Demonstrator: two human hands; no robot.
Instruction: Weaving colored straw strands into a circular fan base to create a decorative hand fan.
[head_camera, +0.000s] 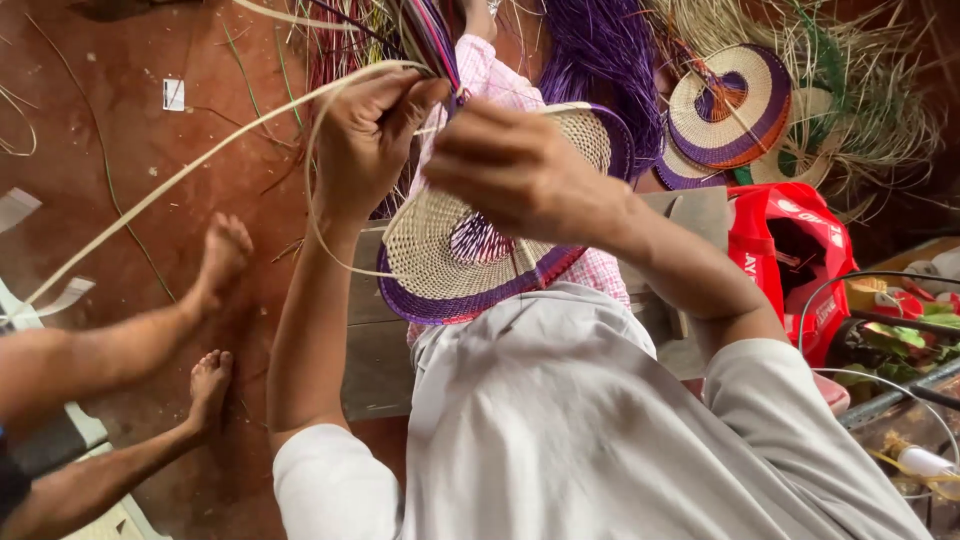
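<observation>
Purple and straw-coloured weave makes up the fan (470, 235), which sits in the middle of the head view, held up over the person's lap above a grey shirt (560, 420). The left hand (370, 135) is closed on the fan's upper left edge, pinching a pale strip (200, 160) that runs from the fingers down to the lower left across the red floor (130, 120). The right hand (515, 170) lies over the fan's top, fingers curled against the weave; whether it grips a strand, I cannot tell. Just behind the hands hangs a bundle of purple fibre (600, 60). To the upper right lies a finished fan (730, 105) on loose straw (880, 90), with a red bag (790, 250) below it. At the left edge, another person's bare feet (215, 320) rest on the floor, well apart from the fan.
</observation>
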